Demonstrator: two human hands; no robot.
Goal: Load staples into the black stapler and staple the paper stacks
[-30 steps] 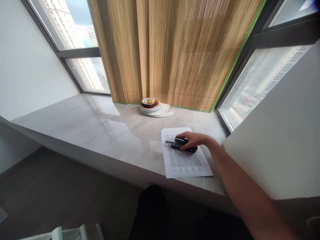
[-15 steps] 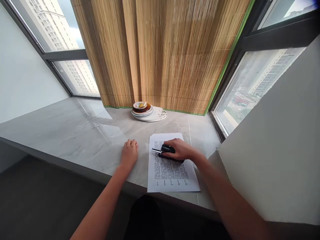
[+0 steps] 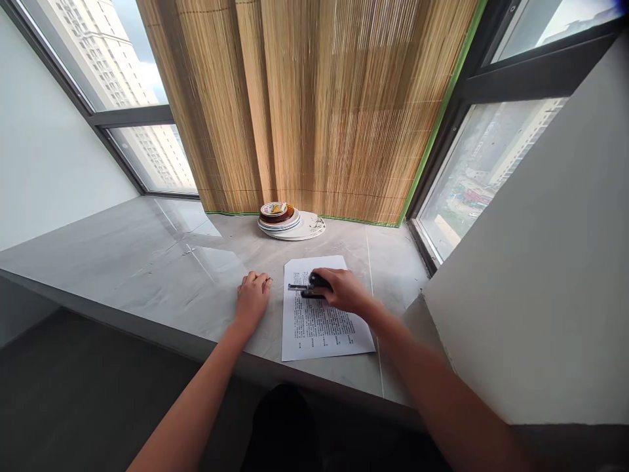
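Note:
Printed paper [image 3: 319, 334] lies on the grey stone ledge, its lower edge near the ledge's front. Over its upper part is a black stapler [image 3: 314, 294], held in my right hand [image 3: 344, 290], with a thin metal part jutting out to the left. My right fingers are wrapped round the stapler's body. Left of the paper, my left hand [image 3: 253, 298] rests on the ledge with its fingers curled in; whether anything small is inside them is hidden.
Behind the paper, several stacked plates [image 3: 280, 223] stand by the bamboo blind [image 3: 304, 118]. A white wall [image 3: 540, 275] rises close to my right arm. The ledge [image 3: 122, 262] stretches left, with its front edge below my forearms.
My right hand has moved slightly left and up with the stapler. The paper appears a little further left and up in view. My left hand has hardly moved.

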